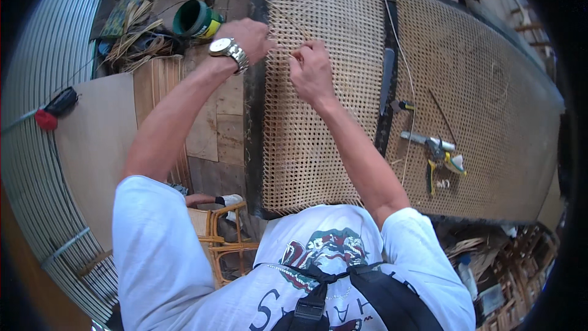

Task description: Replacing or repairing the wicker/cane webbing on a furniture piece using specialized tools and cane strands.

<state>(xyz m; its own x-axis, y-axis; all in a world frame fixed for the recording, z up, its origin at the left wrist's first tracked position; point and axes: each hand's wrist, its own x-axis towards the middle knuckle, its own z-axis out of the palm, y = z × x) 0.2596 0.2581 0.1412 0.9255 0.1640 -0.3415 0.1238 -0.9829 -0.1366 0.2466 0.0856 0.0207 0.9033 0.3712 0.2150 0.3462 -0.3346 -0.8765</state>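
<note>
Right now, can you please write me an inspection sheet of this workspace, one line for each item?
Surface: dark-framed bench carrying two woven cane panels side by side.
Job's things: left cane panel, its open weave unfinished near the top; thin cane strand running up from the hands.
Clutter: pliers with yellow handles, a metal tool and a dark blade lie on the right cane panel; green tub and loose cane strips on the floor.
Grips: left hand, wearing a wristwatch, and right hand both pinch at the weave.
Cables: nothing seen.
Surroundings: corrugated metal sheet on the left; rattan chair below.
</note>
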